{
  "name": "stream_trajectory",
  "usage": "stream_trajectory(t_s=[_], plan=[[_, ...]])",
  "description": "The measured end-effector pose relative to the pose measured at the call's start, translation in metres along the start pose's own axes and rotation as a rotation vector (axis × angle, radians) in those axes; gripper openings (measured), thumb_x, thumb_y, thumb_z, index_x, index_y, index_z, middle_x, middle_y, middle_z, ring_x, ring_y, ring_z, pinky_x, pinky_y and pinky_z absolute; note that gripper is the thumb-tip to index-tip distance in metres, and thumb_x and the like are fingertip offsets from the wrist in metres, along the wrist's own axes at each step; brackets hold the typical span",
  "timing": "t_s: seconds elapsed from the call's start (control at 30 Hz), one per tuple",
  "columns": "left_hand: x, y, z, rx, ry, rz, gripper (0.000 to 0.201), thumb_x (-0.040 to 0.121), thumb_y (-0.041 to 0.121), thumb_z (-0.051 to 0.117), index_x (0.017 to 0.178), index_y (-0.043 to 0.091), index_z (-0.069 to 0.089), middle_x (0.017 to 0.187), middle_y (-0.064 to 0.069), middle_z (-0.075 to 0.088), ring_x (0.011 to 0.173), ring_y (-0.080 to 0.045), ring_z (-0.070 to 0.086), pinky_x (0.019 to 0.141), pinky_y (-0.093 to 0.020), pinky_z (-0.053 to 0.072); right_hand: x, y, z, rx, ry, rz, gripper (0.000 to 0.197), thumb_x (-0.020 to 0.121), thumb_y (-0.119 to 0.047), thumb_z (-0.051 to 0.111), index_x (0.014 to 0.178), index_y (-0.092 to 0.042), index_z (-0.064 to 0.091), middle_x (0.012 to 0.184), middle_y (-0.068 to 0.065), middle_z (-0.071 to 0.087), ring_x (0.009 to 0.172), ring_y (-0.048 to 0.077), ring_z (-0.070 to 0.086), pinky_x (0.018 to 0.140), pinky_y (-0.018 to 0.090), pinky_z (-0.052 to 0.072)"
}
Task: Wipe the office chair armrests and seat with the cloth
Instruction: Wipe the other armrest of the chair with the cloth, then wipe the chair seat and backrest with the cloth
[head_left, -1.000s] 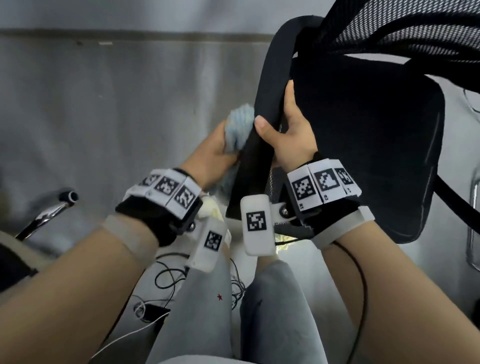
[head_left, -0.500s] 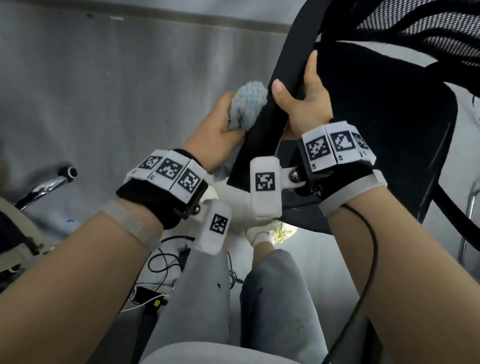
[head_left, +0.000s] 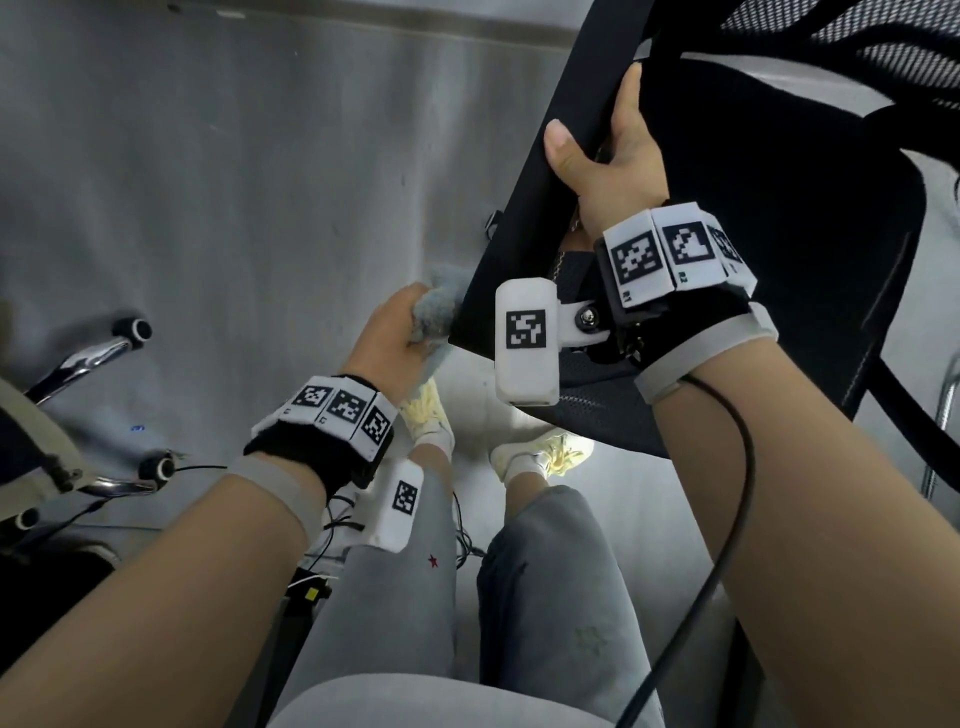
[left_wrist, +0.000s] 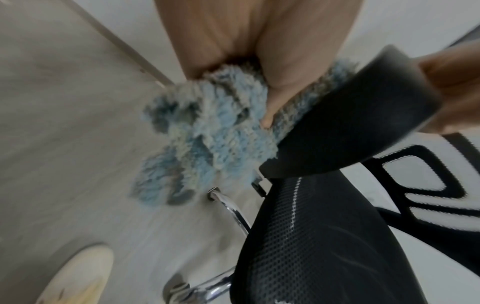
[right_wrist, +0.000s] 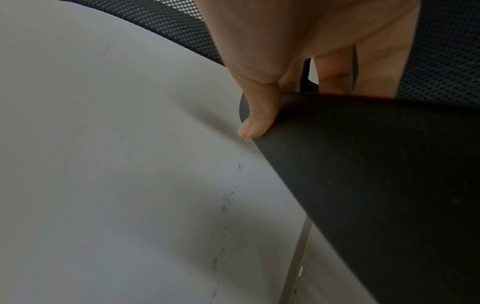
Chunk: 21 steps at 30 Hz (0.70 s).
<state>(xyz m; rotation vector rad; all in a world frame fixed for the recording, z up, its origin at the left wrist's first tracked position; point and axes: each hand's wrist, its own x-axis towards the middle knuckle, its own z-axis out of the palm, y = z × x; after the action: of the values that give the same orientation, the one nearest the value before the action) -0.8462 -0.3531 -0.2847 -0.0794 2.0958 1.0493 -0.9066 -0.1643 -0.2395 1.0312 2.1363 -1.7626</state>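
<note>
A black office chair fills the upper right of the head view, with its padded armrest (head_left: 524, 187) running down to the left beside the mesh seat (head_left: 779, 249). My right hand (head_left: 608, 156) grips the armrest, thumb over its outer edge and fingers behind it; the right wrist view shows that thumb on the armrest (right_wrist: 376, 174). My left hand (head_left: 395, 343) grips a fluffy blue cloth (head_left: 434, 312) and presses it against the armrest's lower front end. In the left wrist view the cloth (left_wrist: 207, 139) is bunched against the armrest (left_wrist: 345, 121), above the seat (left_wrist: 324, 246).
My legs in grey trousers and pale shoes (head_left: 540, 452) stand on the grey floor just below the chair. Another chair's chrome base with castors (head_left: 132, 330) is at the left. Cables (head_left: 337, 525) lie on the floor by my left leg.
My left hand has slid the cloth down the armrest from beside the right thumb to its lower end. My right hand has kept its grip on the armrest.
</note>
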Motion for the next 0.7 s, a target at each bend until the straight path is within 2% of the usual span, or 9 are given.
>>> stream_trajectory(t_s=[0.13,0.2,0.27,0.33,0.43,0.5,0.53,0.63,0.7], plan=[[-0.021,-0.015,0.009,-0.218,0.054,-0.231,0.037,0.087,0.002,0.049,0.124,0.007,0.046,0.108,-0.007,0.06,0.1,-0.025,0.058,0.09,-0.035,0.047,-0.009,0.003,-0.007,-0.017,-0.026,0.002,0.092,0.075,-0.048,0.062,0.146,-0.032,0.006,0.142,-0.002,0.046,0.121,0.019,0.053,0.094,0.051,0.049],[-0.032,-0.02,0.016,-0.411,0.054,-0.339,0.04,0.088,0.0,0.048,0.127,0.01,0.045,0.113,-0.01,0.06,0.105,-0.029,0.059,0.088,-0.039,0.049,-0.021,0.012,-0.017,0.0,-0.025,0.072,0.083,0.083,-0.045,0.058,0.147,-0.028,0.008,0.128,-0.006,0.055,0.091,0.013,0.062,0.074,0.037,0.059],[-0.04,-0.016,0.024,-0.527,0.006,-0.376,0.041,0.088,-0.002,0.048,0.128,0.01,0.045,0.11,-0.01,0.061,0.1,-0.027,0.061,0.077,-0.034,0.054,-0.044,0.032,-0.03,0.046,-0.021,0.179,0.069,0.09,-0.036,0.054,0.146,-0.022,0.017,0.101,-0.013,0.059,0.069,0.006,0.055,0.059,0.023,0.055],[-0.045,-0.005,0.034,-0.58,-0.05,-0.378,0.04,0.088,-0.004,0.048,0.126,0.008,0.044,0.105,-0.009,0.061,0.089,-0.02,0.062,0.068,-0.026,0.054,-0.072,0.062,-0.045,0.082,-0.084,0.328,0.064,0.089,-0.034,0.055,0.144,-0.019,0.026,0.097,-0.012,0.058,0.08,0.007,0.056,0.068,0.024,0.053],[-0.05,0.014,0.053,-0.686,-0.123,-0.413,0.032,0.087,-0.002,0.051,0.119,0.003,0.049,0.1,-0.012,0.062,0.079,-0.017,0.064,0.063,-0.023,0.057,-0.105,0.102,-0.064,0.067,-0.266,0.515,0.065,0.086,-0.032,0.061,0.141,-0.016,0.031,0.121,0.003,0.058,0.104,0.012,0.055,0.091,0.025,0.048],[-0.052,0.025,0.069,-0.747,-0.187,-0.432,0.03,0.086,0.001,0.052,0.116,0.0,0.052,0.099,-0.013,0.064,0.076,-0.017,0.067,0.065,-0.025,0.058,-0.121,0.117,-0.072,0.149,-0.378,0.603,0.042,0.086,-0.024,0.061,0.124,-0.016,0.044,0.109,0.001,0.063,0.092,0.007,0.059,0.08,0.013,0.05],[-0.052,0.03,0.077,-0.763,-0.208,-0.437,0.03,0.087,0.001,0.052,0.116,-0.001,0.052,0.099,-0.013,0.065,0.077,-0.016,0.068,0.066,-0.026,0.058,-0.126,0.124,-0.076,0.224,-0.429,0.649,0.036,0.086,-0.021,0.061,0.119,-0.015,0.048,0.108,0.001,0.064,0.093,0.008,0.062,0.079,0.013,0.051],[-0.05,0.045,0.102,-0.742,-0.248,-0.422,0.036,0.087,0.003,0.052,0.122,-0.003,0.05,0.108,-0.014,0.064,0.09,-0.021,0.066,0.073,-0.027,0.058,-0.134,0.141,-0.092,0.474,-0.48,0.729,0.039,0.079,-0.026,0.065,0.115,-0.011,0.059,0.113,0.006,0.069,0.102,0.017,0.066,0.091,0.029,0.052],[-0.048,0.057,0.116,-0.705,-0.271,-0.385,0.039,0.086,0.002,0.052,0.125,0.0,0.048,0.114,-0.014,0.063,0.096,-0.022,0.064,0.078,-0.026,0.057,-0.134,0.146,-0.107,0.6,-0.413,0.722,0.026,0.082,-0.024,0.062,0.105,-0.012,0.063,0.095,0.003,0.074,0.087,0.016,0.071,0.079,0.029,0.058]])
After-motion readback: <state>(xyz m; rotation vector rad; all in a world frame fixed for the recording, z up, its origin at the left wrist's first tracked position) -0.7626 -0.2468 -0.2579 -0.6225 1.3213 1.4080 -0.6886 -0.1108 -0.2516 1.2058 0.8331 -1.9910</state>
